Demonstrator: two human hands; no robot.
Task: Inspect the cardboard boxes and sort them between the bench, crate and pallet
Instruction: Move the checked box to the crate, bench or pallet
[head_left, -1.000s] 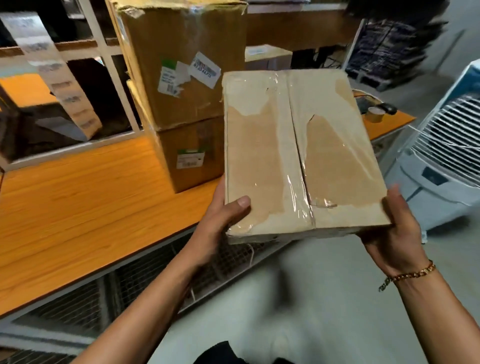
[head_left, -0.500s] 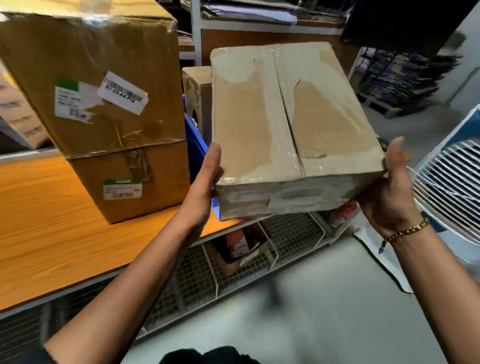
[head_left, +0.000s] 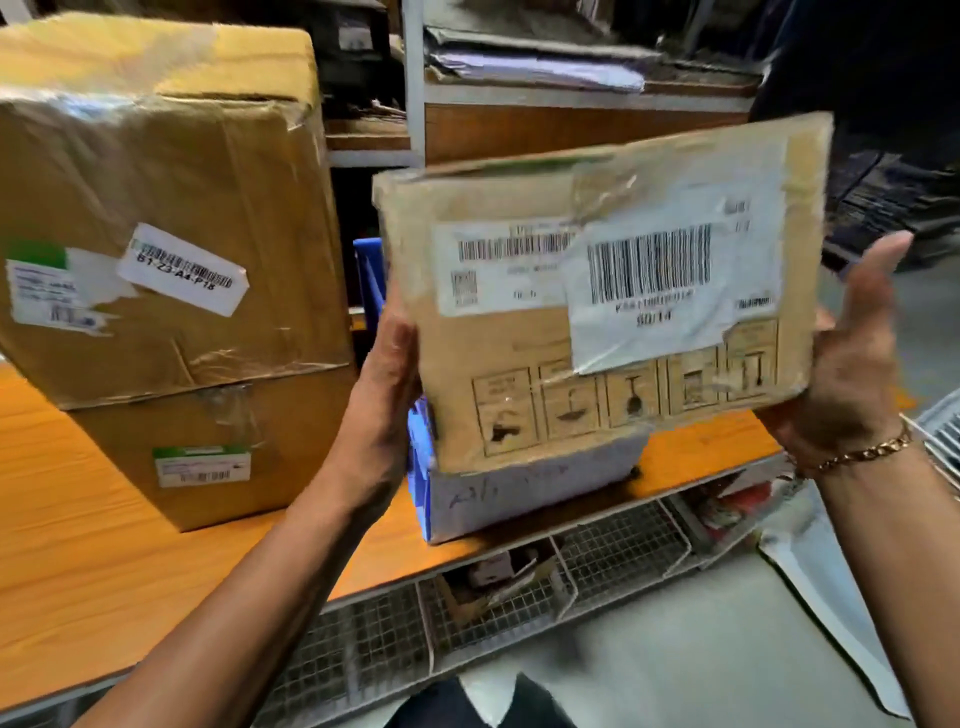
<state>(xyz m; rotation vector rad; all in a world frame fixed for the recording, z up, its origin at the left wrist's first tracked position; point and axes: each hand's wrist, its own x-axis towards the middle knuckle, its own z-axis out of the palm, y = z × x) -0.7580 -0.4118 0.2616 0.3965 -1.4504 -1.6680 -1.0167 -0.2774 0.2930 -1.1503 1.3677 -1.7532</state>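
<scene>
I hold a flat cardboard box (head_left: 519, 353) upright in front of me, its barcode labels and handling symbols facing me. My left hand (head_left: 382, 410) grips its left edge and my right hand (head_left: 852, 353) presses its right edge, a gold bracelet on that wrist. Behind and below the box, a blue crate (head_left: 423, 467) stands on the orange bench (head_left: 78, 545). Two larger cardboard boxes (head_left: 171, 249) are stacked on the bench at the left, the lower one (head_left: 218, 457) bearing a green-edged label.
Wire-mesh baskets (head_left: 519, 613) with packaging scraps hang under the bench edge. Metal shelving (head_left: 519, 93) with papers rises behind the bench. A white slatted appliance (head_left: 940, 421) stands at the right edge, grey floor (head_left: 675, 665) below.
The box has been tipped up from its taped top face to the labelled side facing me. The view has moved closer to the bench and the blue crate.
</scene>
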